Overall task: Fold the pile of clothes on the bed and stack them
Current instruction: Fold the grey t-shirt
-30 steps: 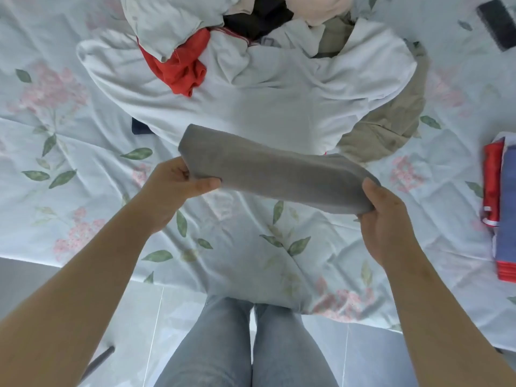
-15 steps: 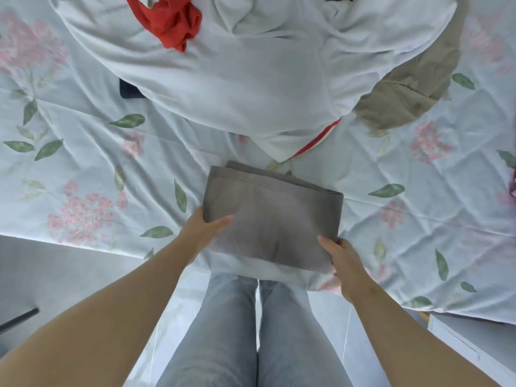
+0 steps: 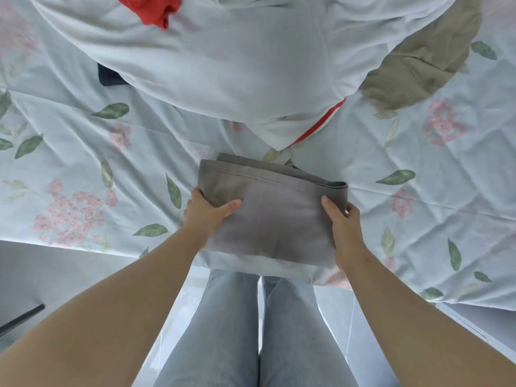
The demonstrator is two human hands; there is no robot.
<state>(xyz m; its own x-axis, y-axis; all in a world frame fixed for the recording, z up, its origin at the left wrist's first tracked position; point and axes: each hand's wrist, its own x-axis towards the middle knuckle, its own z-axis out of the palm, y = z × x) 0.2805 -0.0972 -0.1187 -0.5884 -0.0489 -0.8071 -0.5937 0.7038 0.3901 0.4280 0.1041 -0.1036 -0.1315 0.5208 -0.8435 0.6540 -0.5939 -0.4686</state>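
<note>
A folded grey garment (image 3: 275,216) lies on the near edge of the bed (image 3: 83,152), right in front of me. My left hand (image 3: 208,212) grips its left side, thumb on top and fingers underneath. My right hand (image 3: 342,222) holds its right side the same way, thumb on the cloth and fingers wrapped round the edge. Behind it spreads the unfolded pile: a large white garment (image 3: 223,65) with a red-striped hem, a red piece (image 3: 155,8) on top, and an olive garment (image 3: 413,68) at the right.
The bed carries a pale floral quilt. A dark blue item (image 3: 110,76) peeks out under the white garment at left. My legs in grey jeans (image 3: 251,331) stand against the bed edge, over a light tiled floor.
The grey garment has come down from the air onto the bed's near edge. Both hands have shifted forward along its sides. The view tilted down, and the folded stack at right left the frame.
</note>
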